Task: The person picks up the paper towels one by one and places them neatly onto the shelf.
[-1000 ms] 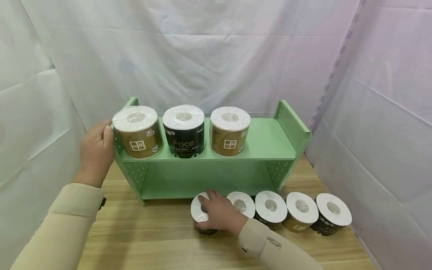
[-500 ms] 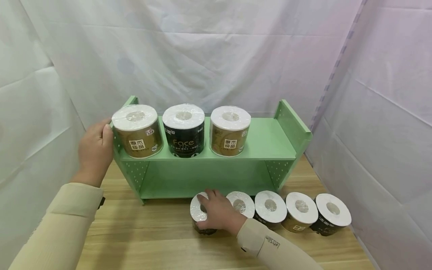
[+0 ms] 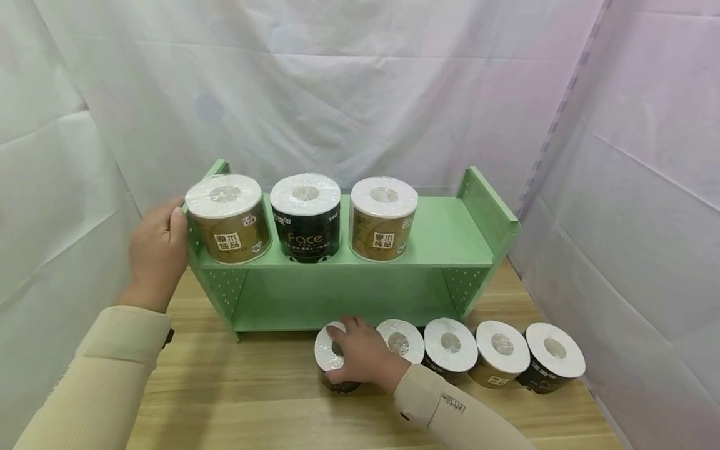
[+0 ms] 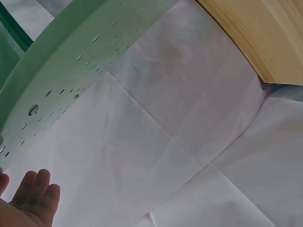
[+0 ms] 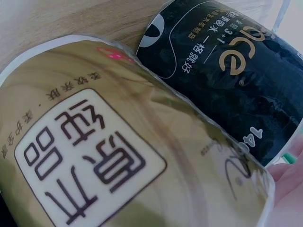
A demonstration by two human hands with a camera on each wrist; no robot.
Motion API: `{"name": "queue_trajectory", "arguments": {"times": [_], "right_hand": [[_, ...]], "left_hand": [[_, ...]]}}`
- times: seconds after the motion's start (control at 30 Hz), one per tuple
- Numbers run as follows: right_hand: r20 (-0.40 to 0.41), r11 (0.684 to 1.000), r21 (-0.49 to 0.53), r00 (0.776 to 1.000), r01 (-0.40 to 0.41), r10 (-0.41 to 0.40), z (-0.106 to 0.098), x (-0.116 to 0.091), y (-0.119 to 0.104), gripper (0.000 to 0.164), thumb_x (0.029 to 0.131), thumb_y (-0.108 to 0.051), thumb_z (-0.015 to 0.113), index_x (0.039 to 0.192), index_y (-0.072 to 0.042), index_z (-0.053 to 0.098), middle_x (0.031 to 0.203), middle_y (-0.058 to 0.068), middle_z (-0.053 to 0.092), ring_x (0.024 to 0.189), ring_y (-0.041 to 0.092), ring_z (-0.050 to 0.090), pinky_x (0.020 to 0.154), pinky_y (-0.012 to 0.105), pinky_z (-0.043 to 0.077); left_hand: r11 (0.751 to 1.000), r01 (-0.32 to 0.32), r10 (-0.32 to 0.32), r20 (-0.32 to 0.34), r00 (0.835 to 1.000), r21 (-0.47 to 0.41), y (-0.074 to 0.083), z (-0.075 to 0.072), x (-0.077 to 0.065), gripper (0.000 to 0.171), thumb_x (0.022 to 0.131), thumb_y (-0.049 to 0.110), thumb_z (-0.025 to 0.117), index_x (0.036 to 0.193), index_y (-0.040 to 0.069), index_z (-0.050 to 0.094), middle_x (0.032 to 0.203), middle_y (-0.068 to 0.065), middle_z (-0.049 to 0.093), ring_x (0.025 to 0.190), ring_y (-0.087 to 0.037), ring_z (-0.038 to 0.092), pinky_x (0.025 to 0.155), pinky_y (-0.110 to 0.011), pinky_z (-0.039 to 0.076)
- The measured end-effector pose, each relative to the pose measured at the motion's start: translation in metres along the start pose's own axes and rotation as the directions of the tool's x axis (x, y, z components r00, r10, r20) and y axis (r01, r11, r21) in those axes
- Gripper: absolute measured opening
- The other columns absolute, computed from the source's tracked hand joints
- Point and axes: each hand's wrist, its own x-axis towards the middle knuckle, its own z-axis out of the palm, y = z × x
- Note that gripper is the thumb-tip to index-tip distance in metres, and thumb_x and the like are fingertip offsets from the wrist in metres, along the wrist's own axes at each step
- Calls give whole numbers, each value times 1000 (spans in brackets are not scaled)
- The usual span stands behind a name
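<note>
In the head view a green two-tier shelf [image 3: 444, 237] stands at the back. My left hand [image 3: 160, 250] holds the front edge of its left side panel; in the left wrist view several fingers [image 4: 47, 198] extend beside the perforated panel [image 4: 61, 80]. My right hand [image 3: 365, 356] grips a black-wrapped toilet roll [image 3: 326, 353] at the left end of the table row, thumb in front and fingers over its top. Beside it is a gold-wrapped toilet roll [image 5: 189, 156], large in the right wrist view, where the gripped black roll [image 5: 227, 71] shows behind.
On the upper tier stand a gold roll [image 3: 230, 228], a black roll [image 3: 306, 225] and another gold roll [image 3: 384, 225]. Right of my right hand, a black roll [image 3: 450, 345], gold roll [image 3: 502, 347] and black roll [image 3: 554, 350] continue the row on the wooden table [image 3: 270, 400]. White cloth [image 3: 360, 94] hangs around.
My right hand and the black toilet roll in it have shifted very slightly left, away from the gold one. The left hand stays at the shelf panel.
</note>
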Motion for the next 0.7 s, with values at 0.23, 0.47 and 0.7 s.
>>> {"name": "queue_trajectory", "arguments": {"times": [0.23,0.47,0.7], "right_hand": [[-38,1000,-2,999,7,-7,-2,-3,-2,80,70,-62,68,137,-21,52,131,12,52,116,29,51,89,37,50],[-59,1000,12,998,29,-28,-12,-4,-4,83,71,-63,68,140,-21,49,134,11,50,119,28,50,92,36,49],[-113,998,17,992,66,-64,-28,-4,-6,86,69,-62,69,140,-19,49,133,11,50,118,27,50,89,36,50]], "left_hand": [[1000,-5,5,1,1000,-2,1,0,0,49,101,27,27,134,5,56,126,-24,58,118,-43,51,97,-61,37],[1000,-3,3,0,1000,-1,1,-1,0,49,101,27,27,133,3,57,125,-25,59,115,-44,52,95,-62,37],[1000,0,0,14,1000,-3,1,-2,0,50,101,28,27,135,4,55,128,-23,57,118,-43,51,97,-62,37]]}}
